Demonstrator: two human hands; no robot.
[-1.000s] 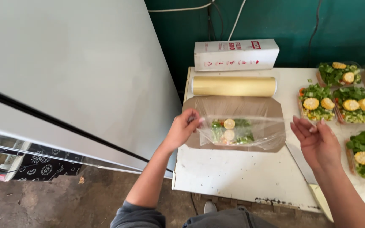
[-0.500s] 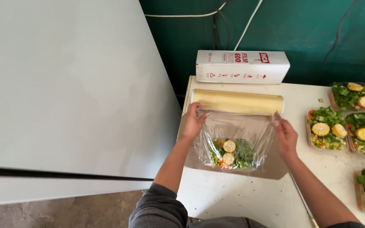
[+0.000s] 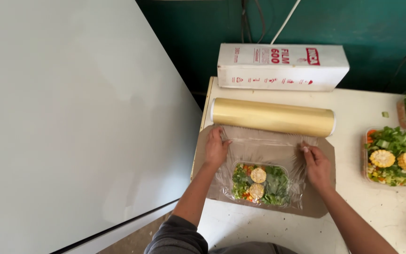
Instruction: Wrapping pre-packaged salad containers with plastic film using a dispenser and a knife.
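Item: left hand [image 3: 216, 149] and right hand [image 3: 316, 164] gripping cling film [image 3: 264, 148] over vegetable tray [image 3: 260, 184]. Risk: film is likely tearing unevenly or bunching, tension being lopsided near roll [image 3: 272, 117].

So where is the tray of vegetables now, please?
In the head view, the tray of vegetables lies under clear film on brown cardboard, between the left hand and right hand, just before the yellow roll.

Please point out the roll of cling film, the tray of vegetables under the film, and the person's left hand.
roll of cling film [image 3: 272, 117], head view, middle of the yellowish roll.
tray of vegetables [image 3: 259, 183], head view, on a corn slice at its centre.
left hand [image 3: 216, 149], head view, back of the hand.
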